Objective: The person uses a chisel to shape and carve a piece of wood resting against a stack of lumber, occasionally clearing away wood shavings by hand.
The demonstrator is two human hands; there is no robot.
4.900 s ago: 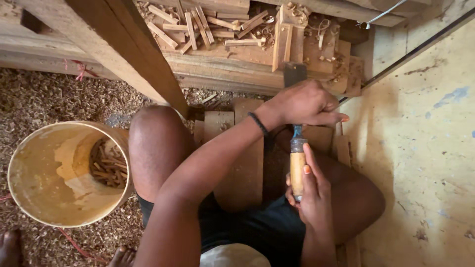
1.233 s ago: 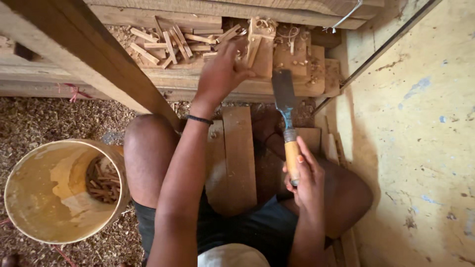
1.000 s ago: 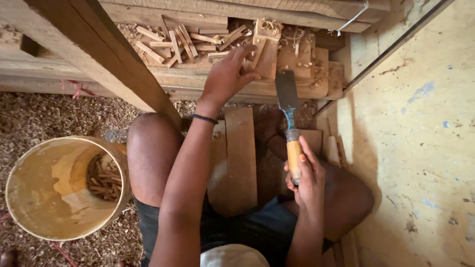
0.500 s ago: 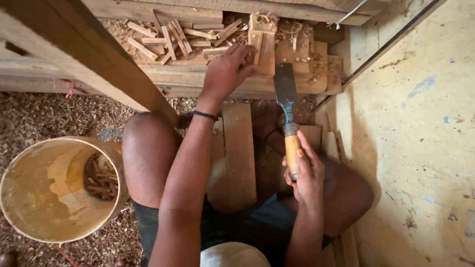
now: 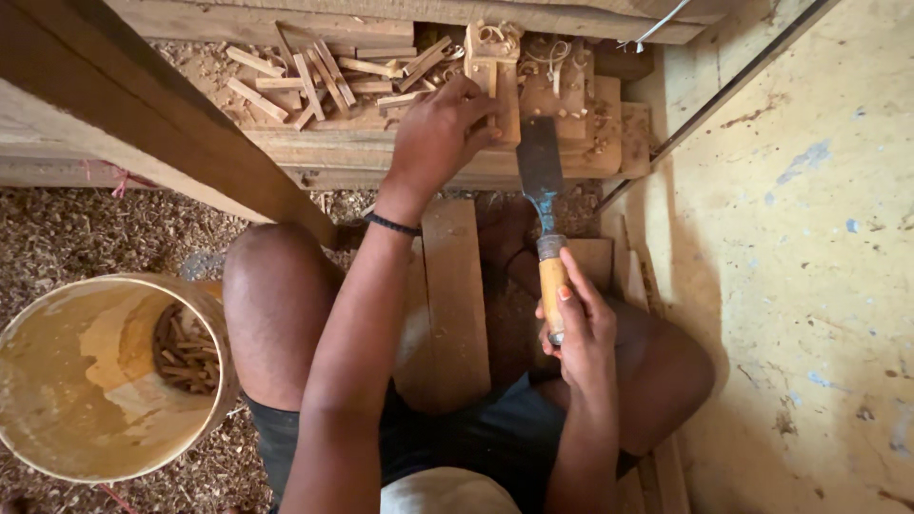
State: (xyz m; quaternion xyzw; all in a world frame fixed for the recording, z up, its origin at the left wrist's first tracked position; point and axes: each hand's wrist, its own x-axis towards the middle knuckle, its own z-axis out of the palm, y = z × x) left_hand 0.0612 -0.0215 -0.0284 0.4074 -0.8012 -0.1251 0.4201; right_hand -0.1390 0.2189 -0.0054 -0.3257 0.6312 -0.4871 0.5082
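Overhead, item by item, largest first. Slanting timber beam (image 5: 162, 124): crosses from the upper left corner down toward the person's left knee. Yellow plastered wall (image 5: 809, 286): fills the right side. Tan bucket (image 5: 105, 376): lower left on the shavings-strewn floor, with small wooden sticks (image 5: 186, 347) lying inside it. Wooden work platform (image 5: 333, 143): runs along the top edge; cut offcuts (image 5: 314, 76) scattered over its left part, curled shavings toward its right end. Flat plank (image 5: 455, 295): lies between the knees, pointing at the platform's near edge. Chisel (image 5: 545, 209): broad steel blade resting on the platform's near edge, wooden handle toward the body. Small wood block (image 5: 503, 90): stands on the platform just left of the blade. Left hand (image 5: 440, 133): fingers curled around the block, black band on the wrist. Right hand (image 5: 576, 324): fingers wrapped around the chisel handle.
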